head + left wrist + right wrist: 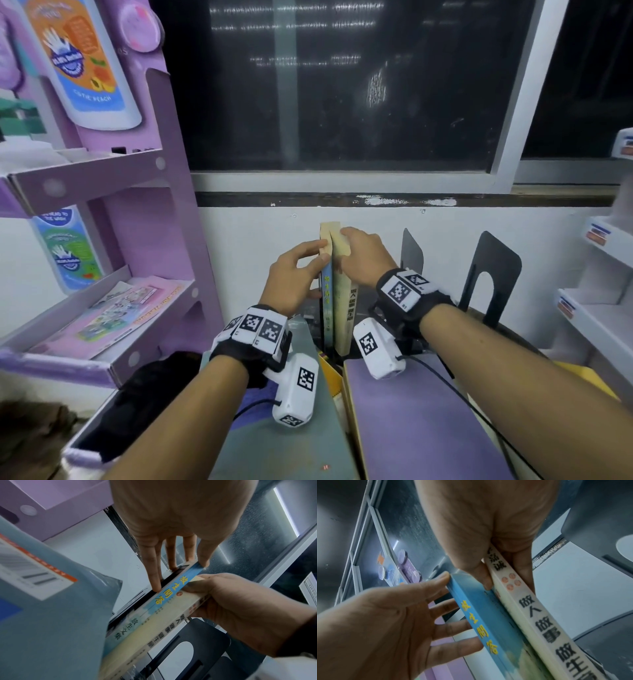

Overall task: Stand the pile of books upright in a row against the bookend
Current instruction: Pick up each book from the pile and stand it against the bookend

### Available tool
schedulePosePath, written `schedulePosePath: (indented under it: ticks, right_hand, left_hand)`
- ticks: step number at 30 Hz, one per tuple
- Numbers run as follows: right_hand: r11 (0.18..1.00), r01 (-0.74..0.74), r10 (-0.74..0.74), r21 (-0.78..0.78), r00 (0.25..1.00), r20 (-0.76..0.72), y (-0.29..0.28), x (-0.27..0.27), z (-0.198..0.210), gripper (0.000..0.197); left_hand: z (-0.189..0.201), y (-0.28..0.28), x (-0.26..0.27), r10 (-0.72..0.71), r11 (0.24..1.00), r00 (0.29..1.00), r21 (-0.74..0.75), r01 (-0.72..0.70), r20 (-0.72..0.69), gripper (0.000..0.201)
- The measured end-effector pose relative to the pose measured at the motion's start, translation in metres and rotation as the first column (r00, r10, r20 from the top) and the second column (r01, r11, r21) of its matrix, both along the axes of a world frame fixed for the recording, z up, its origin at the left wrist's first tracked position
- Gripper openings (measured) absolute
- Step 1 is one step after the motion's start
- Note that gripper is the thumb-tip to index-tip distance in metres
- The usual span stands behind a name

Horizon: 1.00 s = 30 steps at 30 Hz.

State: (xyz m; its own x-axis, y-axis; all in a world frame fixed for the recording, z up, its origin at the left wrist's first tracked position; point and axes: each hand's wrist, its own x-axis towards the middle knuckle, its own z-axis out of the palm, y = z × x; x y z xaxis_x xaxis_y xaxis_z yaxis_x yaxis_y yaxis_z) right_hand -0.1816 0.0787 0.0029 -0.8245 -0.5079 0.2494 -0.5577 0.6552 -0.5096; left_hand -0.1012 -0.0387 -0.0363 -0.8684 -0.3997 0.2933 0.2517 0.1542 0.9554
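Note:
Two books stand upright side by side on the surface below the window. The blue-spined book [327, 301] [173, 588] [481, 622] is on the left, the cream-spined book [345, 308] [163, 626] [539, 622] on the right. My left hand [294, 274] [171, 527] lays straight fingers along the blue book's left cover, thumb at its top corner. My right hand [363, 253] [488, 520] pinches the cream book's top, thumb between the two books. A dark metal bookend [412, 253] [197, 649] stands to the right, a gap away from the cream book.
A second black bookend [493, 270] stands further right. A grey-green book [284, 411] and a purple book [421, 428] sit close in front of me. A purple cardboard display shelf [137, 205] crowds the left and white shelves [603, 308] the right.

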Motion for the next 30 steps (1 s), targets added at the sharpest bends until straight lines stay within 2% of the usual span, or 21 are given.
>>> schedulePosePath:
  ticks: [6, 9, 13, 21, 30]
  right_hand:
    - [0.996, -0.091, 0.090, 0.021, 0.995, 0.035, 0.002, 0.003, 0.002, 0.042]
    - [0.980, -0.174, 0.166, 0.095, 0.982, 0.086, 0.009, 0.009, 0.008, 0.057]
    - [0.942, -0.269, 0.265, 0.202, 0.963, 0.047, 0.017, 0.012, 0.009, 0.082]
    - [0.957, -0.260, 0.264, 0.132, 0.964, -0.015, 0.012, 0.008, -0.005, 0.087]
    - [0.958, -0.250, 0.259, 0.142, 0.965, -0.045, 0.011, 0.006, -0.006, 0.093]
  left_hand:
    - [-0.001, -0.002, 0.000, -0.011, 1.000, 1.000, 0.021, 0.011, 0.007, 0.025]
    - [0.000, -0.003, 0.001, -0.015, 1.000, 1.000, 0.018, 0.015, 0.005, 0.027]
    - [-0.002, -0.004, 0.001, -0.027, 1.000, 1.000, 0.013, 0.027, -0.002, 0.028]
    - [-0.001, -0.004, 0.000, -0.035, 0.999, 0.999, 0.015, 0.035, 0.002, 0.029]
    - [-0.001, -0.006, 0.002, -0.042, 0.999, 0.999, 0.026, 0.042, 0.012, 0.029]
